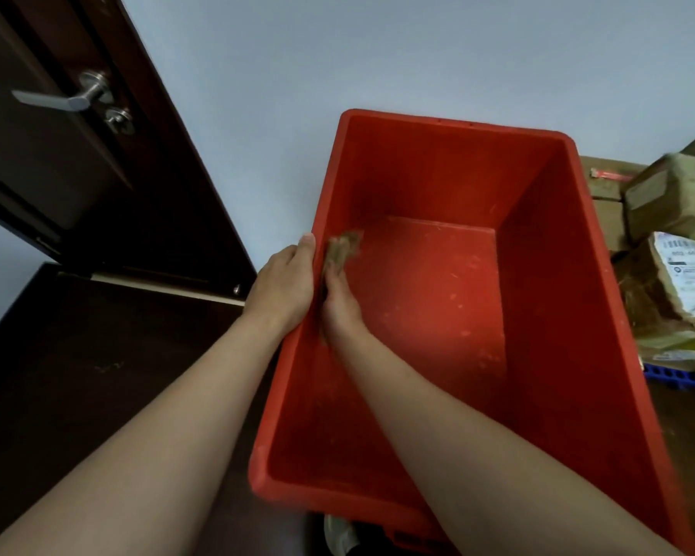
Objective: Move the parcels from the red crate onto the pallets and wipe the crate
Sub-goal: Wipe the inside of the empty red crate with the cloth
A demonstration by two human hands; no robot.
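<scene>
Left forearm (157, 427) and right forearm (458, 429) are seen bare right up to the frame edge. Left grip (285, 286) and right grip (340, 305) are bare too.

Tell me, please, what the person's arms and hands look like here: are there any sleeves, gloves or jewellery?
No sleeves show: the left forearm and the right forearm are bare up to the frame's edge. The left hand and the right hand wear no gloves, and no watch, bracelet or ring is visible on the parts in view.
</scene>
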